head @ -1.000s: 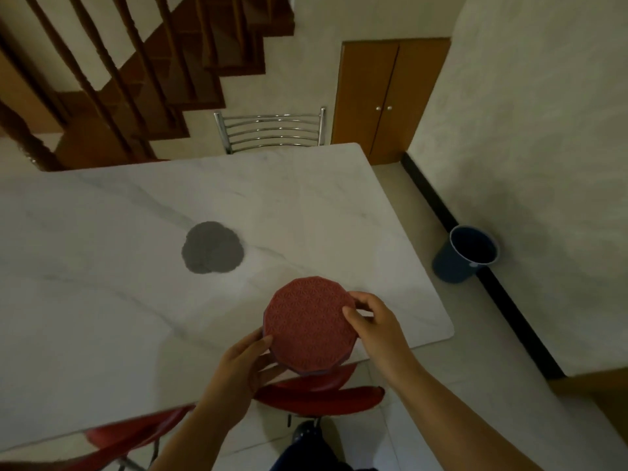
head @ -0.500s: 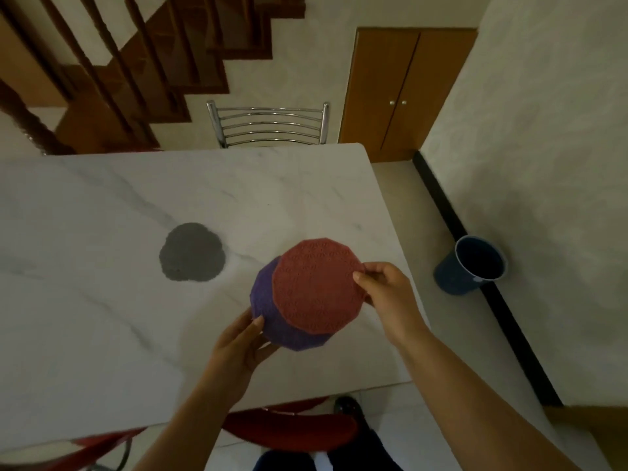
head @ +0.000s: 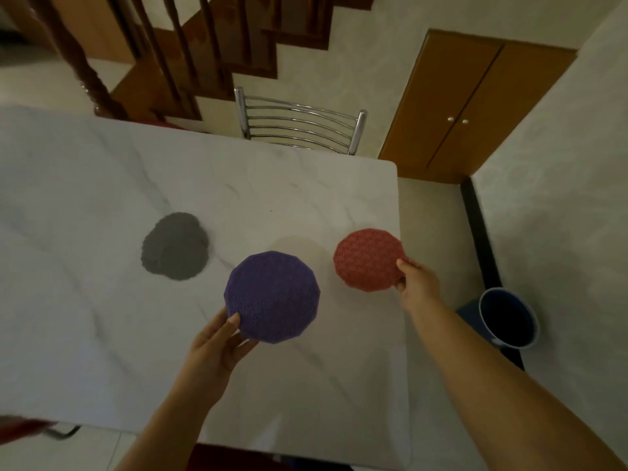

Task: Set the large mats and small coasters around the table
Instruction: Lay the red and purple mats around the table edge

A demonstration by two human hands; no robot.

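Observation:
My left hand (head: 217,351) pinches the near edge of a round purple mat (head: 272,297) held just above the white marble table (head: 102,334). A round red mat (head: 368,259) is gripped at its right edge by my right hand (head: 416,282), near the table's right edge. I cannot tell whether the red mat touches the tabletop. A grey round mat stack (head: 176,246) lies flat on the table, left of the purple mat.
A chrome-backed chair (head: 299,125) stands at the table's far side. A blue bucket (head: 508,317) sits on the floor by the right wall. Wooden cupboard doors (head: 475,107) and a staircase (head: 190,52) are behind. Part of a red chair seat (head: 20,426) shows at lower left.
The red mat and purple mat were stacked together in both hands. Now they are apart: my right hand carried the red one to the right, my left keeps the purple one.

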